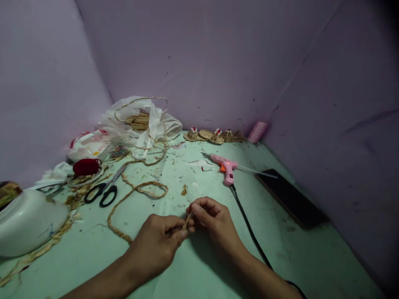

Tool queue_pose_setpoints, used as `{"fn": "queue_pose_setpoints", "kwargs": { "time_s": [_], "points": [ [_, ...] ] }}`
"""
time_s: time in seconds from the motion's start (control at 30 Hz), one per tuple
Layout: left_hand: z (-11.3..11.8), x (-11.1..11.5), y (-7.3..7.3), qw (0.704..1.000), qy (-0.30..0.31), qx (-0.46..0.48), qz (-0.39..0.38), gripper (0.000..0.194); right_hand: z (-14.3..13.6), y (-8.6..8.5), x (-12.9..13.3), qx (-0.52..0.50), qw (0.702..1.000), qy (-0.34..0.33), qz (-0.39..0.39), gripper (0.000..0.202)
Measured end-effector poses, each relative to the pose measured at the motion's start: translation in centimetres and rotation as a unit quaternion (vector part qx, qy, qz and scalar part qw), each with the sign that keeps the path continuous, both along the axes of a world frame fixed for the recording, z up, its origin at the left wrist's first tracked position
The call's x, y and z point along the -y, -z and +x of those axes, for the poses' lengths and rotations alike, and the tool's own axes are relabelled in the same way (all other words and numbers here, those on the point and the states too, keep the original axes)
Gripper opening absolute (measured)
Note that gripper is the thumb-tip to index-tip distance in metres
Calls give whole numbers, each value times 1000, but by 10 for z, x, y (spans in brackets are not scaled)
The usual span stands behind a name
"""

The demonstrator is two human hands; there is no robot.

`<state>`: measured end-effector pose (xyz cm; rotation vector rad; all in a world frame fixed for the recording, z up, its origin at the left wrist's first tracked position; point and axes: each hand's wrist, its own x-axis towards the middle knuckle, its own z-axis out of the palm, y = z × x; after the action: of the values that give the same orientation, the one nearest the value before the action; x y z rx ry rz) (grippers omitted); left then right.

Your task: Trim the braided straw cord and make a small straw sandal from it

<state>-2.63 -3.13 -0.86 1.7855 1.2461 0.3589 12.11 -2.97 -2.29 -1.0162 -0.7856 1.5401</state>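
Observation:
Both hands meet low in the middle of the head view, just above the green table. My left hand pinches a braided straw cord close to its end. My right hand grips the tip of the same cord between thumb and fingers. A short piece of the braid shows between the two hands. From behind my left wrist the cord runs back in loops across the table toward a white plastic bag. Black-handled scissors lie left of the cord, their blades touching or close to it.
A pink glue gun with a clear stick and black cable lies right of centre, near a dark phone-like slab. Small woven straw pieces line the back wall. The plastic bag, red yarn and a white bowl-like container crowd the left.

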Motion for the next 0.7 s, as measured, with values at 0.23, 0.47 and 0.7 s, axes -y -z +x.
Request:
{"fn": "queue_pose_setpoints", "kwargs": {
  "time_s": [0.23,0.47,0.7],
  "points": [
    [-1,-5,1,998,8,35,-43,21,4,0,0,55,998,-13,16,22],
    [-3,-6,5,997,-2,72,-19,26,4,-4,-1,103,993,-49,19,22],
    [-9,-9,0,998,26,55,-14,28,7,-5,-6,-33,996,-51,-61,22]
  ]
}}
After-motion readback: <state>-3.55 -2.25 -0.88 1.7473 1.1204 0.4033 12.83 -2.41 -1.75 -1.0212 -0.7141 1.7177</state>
